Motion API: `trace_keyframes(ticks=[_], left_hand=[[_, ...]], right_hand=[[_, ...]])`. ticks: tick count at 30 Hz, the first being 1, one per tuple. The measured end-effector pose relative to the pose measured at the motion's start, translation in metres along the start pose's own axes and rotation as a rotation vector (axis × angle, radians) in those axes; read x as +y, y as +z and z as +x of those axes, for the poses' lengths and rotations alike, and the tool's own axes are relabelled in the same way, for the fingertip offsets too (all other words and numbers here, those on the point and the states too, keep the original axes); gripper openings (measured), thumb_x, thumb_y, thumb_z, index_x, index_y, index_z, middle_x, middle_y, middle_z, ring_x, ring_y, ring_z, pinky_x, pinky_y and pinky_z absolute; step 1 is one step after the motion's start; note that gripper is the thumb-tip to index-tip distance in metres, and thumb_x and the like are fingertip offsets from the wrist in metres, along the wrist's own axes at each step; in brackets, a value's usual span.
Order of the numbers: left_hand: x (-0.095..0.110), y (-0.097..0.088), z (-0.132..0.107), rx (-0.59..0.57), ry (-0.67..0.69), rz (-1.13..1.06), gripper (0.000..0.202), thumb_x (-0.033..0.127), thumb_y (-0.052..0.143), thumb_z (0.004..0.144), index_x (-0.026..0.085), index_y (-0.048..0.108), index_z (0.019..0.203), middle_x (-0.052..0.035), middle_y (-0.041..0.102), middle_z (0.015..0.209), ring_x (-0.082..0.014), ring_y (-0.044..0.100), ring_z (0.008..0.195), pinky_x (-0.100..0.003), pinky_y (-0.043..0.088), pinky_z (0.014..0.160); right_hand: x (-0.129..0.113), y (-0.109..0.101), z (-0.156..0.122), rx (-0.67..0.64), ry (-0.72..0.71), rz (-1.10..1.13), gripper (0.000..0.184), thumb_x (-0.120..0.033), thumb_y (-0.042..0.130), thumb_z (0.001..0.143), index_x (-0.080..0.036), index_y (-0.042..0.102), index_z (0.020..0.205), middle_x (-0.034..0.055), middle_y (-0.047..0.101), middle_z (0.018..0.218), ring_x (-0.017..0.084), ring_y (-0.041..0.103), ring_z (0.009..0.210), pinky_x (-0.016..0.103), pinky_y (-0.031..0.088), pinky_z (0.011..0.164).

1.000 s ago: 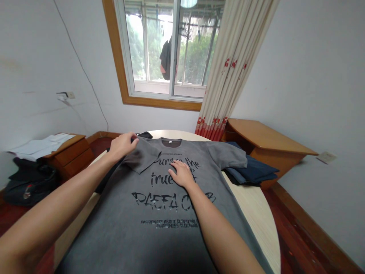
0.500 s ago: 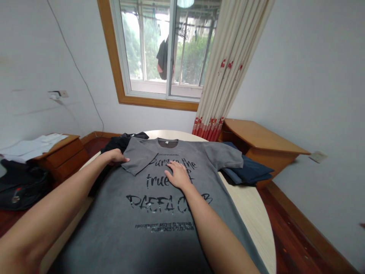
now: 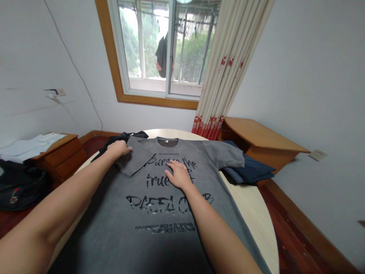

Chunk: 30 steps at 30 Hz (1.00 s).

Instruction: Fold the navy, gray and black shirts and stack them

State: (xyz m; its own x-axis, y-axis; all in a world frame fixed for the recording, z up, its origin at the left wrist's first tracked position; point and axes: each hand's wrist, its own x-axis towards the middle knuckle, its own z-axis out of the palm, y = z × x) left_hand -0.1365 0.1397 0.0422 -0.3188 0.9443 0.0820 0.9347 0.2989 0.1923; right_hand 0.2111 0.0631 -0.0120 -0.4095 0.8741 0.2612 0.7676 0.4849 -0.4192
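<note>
A grey T-shirt (image 3: 114, 213) with black lettering lies spread, front up, its collar toward the window. My left hand (image 3: 120, 148) is closed on the edge of the left-side sleeve (image 3: 137, 156), which is folded inward over the chest. Part of that grip is hidden behind my hand. My right hand (image 3: 179, 174) rests flat on the chest print, fingers apart, covering some of the letters. The right-side sleeve (image 3: 228, 154) stretches outward, partly over a stack of dark folded clothes (image 3: 251, 171).
The shirt lies on a round pale table (image 3: 256, 213). Dark clothing (image 3: 141, 134) sits at its far left. A wooden desk (image 3: 262, 137) stands at the right, and a drawer cabinet (image 3: 59, 152) with papers at the left, near a black bag (image 3: 23, 186). A curtain (image 3: 225, 72) hangs behind.
My left hand has moved slightly up and to the right, bringing the sleeve edge with it. My right hand stays flat in the same place on the print.
</note>
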Motion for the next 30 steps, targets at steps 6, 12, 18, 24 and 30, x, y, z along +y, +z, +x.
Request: trace_keyframes(ticks=[6, 12, 18, 24, 30], left_hand=[[0.018, -0.003, 0.024, -0.034, -0.162, -0.051, 0.041, 0.047, 0.065, 0.085, 0.016, 0.073, 0.112, -0.0205, 0.065, 0.126, -0.0387, 0.062, 0.114, -0.044, 0.052, 0.088], [0.012, -0.003, 0.028, 0.113, -0.117, -0.092, 0.034, 0.043, 0.059, 0.090, 0.019, 0.073, 0.111, -0.0157, 0.069, 0.120, -0.0355, 0.062, 0.110, -0.042, 0.050, 0.088], [0.024, 0.028, -0.006, 0.263, 0.276, 0.180, 0.055, 0.041, 0.038, 0.098, 0.012, 0.050, 0.142, -0.0185, 0.045, 0.151, -0.0345, 0.039, 0.137, -0.046, 0.036, 0.108], [0.018, 0.051, -0.002, -0.047, 0.238, 0.255, 0.069, 0.051, 0.023, 0.100, 0.010, 0.033, 0.154, -0.0145, 0.020, 0.163, -0.0302, 0.013, 0.151, -0.053, 0.012, 0.120], [0.016, 0.051, 0.003, -0.041, 0.249, 0.243, 0.073, 0.054, 0.021, 0.099, 0.008, 0.029, 0.155, -0.0157, 0.017, 0.163, -0.0307, 0.010, 0.152, -0.054, 0.010, 0.120]], right_hand=[[-0.001, -0.001, 0.000, 0.006, 0.005, 0.012, 0.044, -0.039, 0.055, 0.094, -0.020, 0.062, 0.132, 0.0092, 0.051, 0.148, 0.025, 0.042, 0.140, 0.044, 0.024, 0.119], [-0.001, -0.001, 0.000, 0.009, 0.008, 0.012, 0.043, -0.040, 0.055, 0.093, -0.021, 0.063, 0.131, 0.0089, 0.052, 0.147, 0.025, 0.043, 0.139, 0.045, 0.025, 0.119], [-0.001, 0.000, 0.001, 0.007, 0.005, 0.006, 0.043, -0.039, 0.056, 0.093, -0.020, 0.063, 0.131, 0.0095, 0.052, 0.147, 0.025, 0.043, 0.139, 0.044, 0.025, 0.119], [0.000, 0.001, 0.001, 0.005, -0.001, 0.013, 0.043, -0.038, 0.056, 0.094, -0.019, 0.063, 0.132, 0.0102, 0.052, 0.147, 0.025, 0.043, 0.140, 0.044, 0.024, 0.119], [-0.001, 0.000, 0.000, 0.003, 0.010, 0.015, 0.042, -0.038, 0.056, 0.094, -0.021, 0.063, 0.131, 0.0092, 0.051, 0.148, 0.025, 0.043, 0.140, 0.045, 0.024, 0.119]])
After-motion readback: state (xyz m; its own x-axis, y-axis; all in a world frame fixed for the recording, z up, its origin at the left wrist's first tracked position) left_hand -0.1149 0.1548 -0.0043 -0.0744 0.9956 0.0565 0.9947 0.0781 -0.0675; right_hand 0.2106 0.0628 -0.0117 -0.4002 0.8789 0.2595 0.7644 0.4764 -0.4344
